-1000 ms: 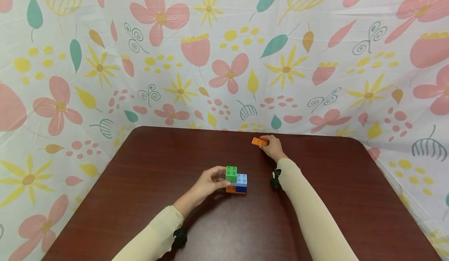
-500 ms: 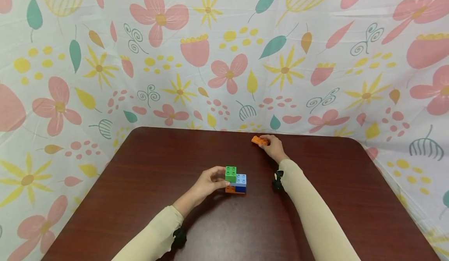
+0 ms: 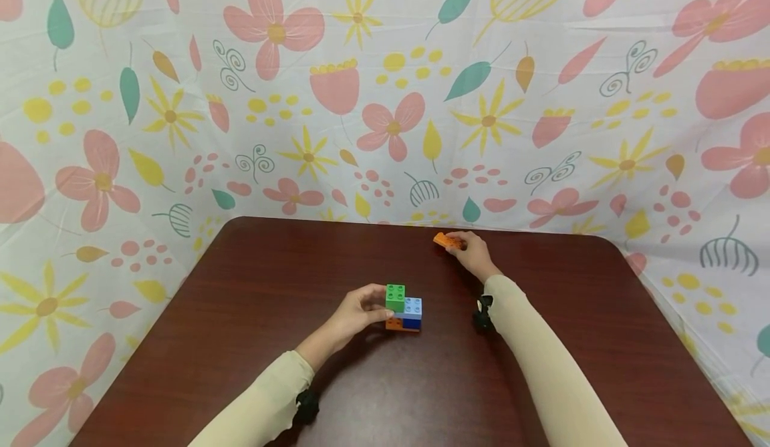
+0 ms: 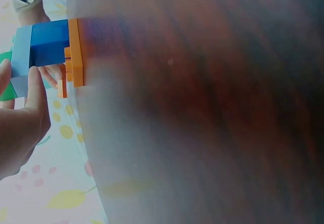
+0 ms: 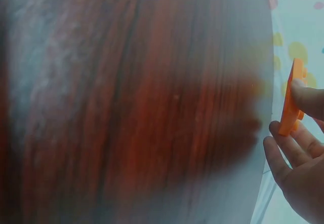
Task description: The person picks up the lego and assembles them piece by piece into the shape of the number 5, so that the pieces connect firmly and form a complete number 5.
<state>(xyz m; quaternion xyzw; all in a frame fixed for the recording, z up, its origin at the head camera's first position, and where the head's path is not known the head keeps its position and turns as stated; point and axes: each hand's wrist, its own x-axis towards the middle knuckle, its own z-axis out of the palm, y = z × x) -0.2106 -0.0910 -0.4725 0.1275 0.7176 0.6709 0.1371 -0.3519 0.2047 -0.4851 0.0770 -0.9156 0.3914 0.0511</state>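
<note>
Since a second ago: right hand (image 3: 474,257) has tilted the orange brick (image 3: 446,240), left end up. It lay near flat before; now it looks raised off the table (image 3: 271,286). Right forearm and the black wrist unit (image 3: 483,315) shifted a bit right. Left hand (image 3: 351,315) and stack (image 3: 400,305): practically unchanged.

Right hand pinches the orange brick, thumb on one face, fingertips on the other; studs show in the right wrist view. Brick sits at the far side, right of centre.

Left hand grips the stack from its left, thumb near side, fingers behind. Stack upright: green brick (image 3: 395,293) top left, light blue brick (image 3: 412,306) under it reaching right, dark blue brick (image 3: 412,323) below on the right, orange base (image 3: 394,325) at the bottom, resting on the table.

Edges: far edge runs just beyond the right hand, curtain (image 3: 391,73) right behind, so little room that way. Left and right edges well apart from both hands. Open tabletop left of the stack, right of the right forearm, and between stack and orange brick.
</note>
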